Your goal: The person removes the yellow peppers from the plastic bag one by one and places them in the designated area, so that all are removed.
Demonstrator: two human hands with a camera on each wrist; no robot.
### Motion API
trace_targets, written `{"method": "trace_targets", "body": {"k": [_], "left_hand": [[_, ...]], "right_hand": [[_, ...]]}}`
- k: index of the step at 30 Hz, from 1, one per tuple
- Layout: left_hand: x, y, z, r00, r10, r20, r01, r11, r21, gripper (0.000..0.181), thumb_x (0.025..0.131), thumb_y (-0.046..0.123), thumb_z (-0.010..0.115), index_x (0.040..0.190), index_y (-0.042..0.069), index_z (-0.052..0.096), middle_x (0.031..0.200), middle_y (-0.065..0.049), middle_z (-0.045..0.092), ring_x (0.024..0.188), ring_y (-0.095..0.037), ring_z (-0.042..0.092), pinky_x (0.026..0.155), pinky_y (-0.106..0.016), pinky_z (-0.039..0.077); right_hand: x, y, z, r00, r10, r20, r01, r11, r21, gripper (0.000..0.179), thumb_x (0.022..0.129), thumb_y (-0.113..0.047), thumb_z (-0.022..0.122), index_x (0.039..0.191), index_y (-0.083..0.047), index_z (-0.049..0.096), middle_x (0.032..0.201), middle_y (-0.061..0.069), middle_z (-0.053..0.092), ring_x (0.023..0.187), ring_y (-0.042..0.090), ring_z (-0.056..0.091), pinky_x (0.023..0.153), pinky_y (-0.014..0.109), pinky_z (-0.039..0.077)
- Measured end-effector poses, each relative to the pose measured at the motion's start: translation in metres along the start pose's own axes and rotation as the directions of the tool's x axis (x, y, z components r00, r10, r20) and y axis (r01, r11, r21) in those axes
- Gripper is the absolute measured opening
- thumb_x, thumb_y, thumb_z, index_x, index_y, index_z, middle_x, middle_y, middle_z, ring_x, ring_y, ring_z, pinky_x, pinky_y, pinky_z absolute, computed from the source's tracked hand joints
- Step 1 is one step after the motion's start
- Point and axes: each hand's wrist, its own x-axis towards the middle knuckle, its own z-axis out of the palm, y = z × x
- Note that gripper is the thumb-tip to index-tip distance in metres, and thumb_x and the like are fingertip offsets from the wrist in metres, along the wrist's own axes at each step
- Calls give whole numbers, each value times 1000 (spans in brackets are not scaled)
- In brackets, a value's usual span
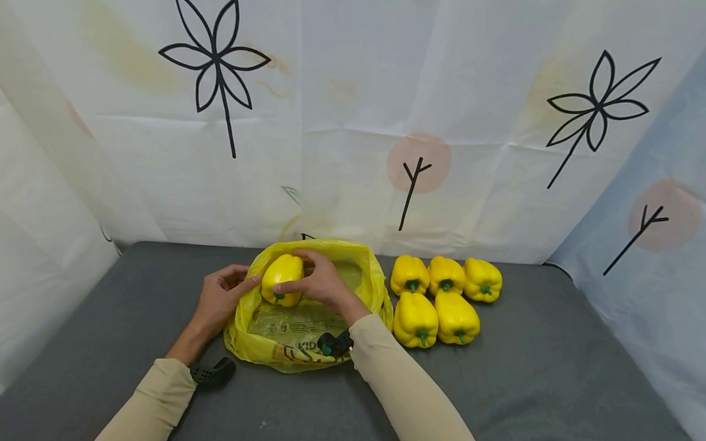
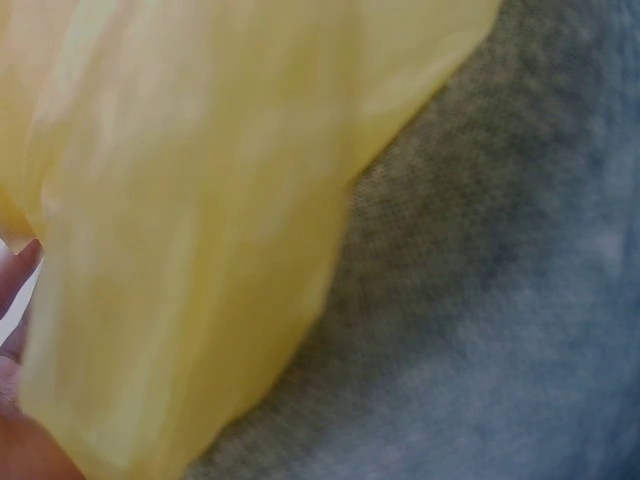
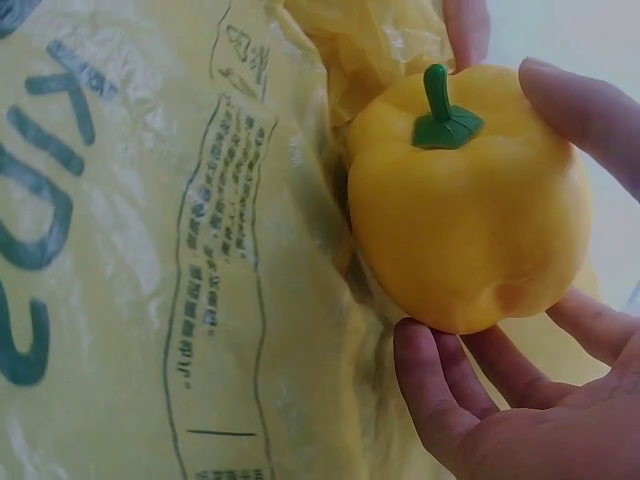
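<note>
A yellow plastic bag [image 1: 313, 358] lies with its mouth spread wide, printed lettering showing inside. Within its left side, my right hand [image 1: 322, 281] holds a yellow bell pepper [image 1: 283, 273]. The right wrist view shows the pepper [image 3: 470, 220] with its green stem up, the thumb on one side and fingertips on the other. My left hand [image 1: 218, 303] grips the bag's left rim, thumb over the edge beside the pepper and fingers curled outside. Bag plastic [image 2: 190, 230] fills much of the left wrist view, hiding most of that hand.
Right of the bag, several yellow bell peppers [image 1: 416, 320] stand close together in two rows, stems toward me. Dark grey cloth [image 1: 534, 382] covers the table. A white printed curtain [image 1: 345, 116] hangs right behind the table's back edge.
</note>
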Motion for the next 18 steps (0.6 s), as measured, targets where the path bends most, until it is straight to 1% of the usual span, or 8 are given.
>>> {"method": "trace_targets", "body": {"k": [7,13,18], "left_hand": [[1,1,0,1000,5,6,-5,1000,2,32,100,12,67,120,-13,64,91,1,68,79,-11,66,66,-24,59],[1,1,0,1000,1,4,-1,1000,3,32,100,13,67,119,-13,64,91,1,67,78,-11,66,67,-24,59],[0,0,0,1000,3,-2,-3,1000,10,32,100,13,68,118,-13,65,92,1,68,79,-11,66,67,-24,59]], "right_hand": [[-5,-7,-6,1000,-22,22,21,999,32,80,81,-21,89,150,-15,48,135,10,55,118,27,57,90,40,56],[-10,-16,-11,999,-41,28,39,998,52,77,81,-18,88,148,-16,50,135,9,55,121,31,55,90,43,56],[-15,-26,-16,997,-60,38,58,997,58,78,81,-17,88,149,-17,49,138,10,52,122,32,54,91,43,56]]}}
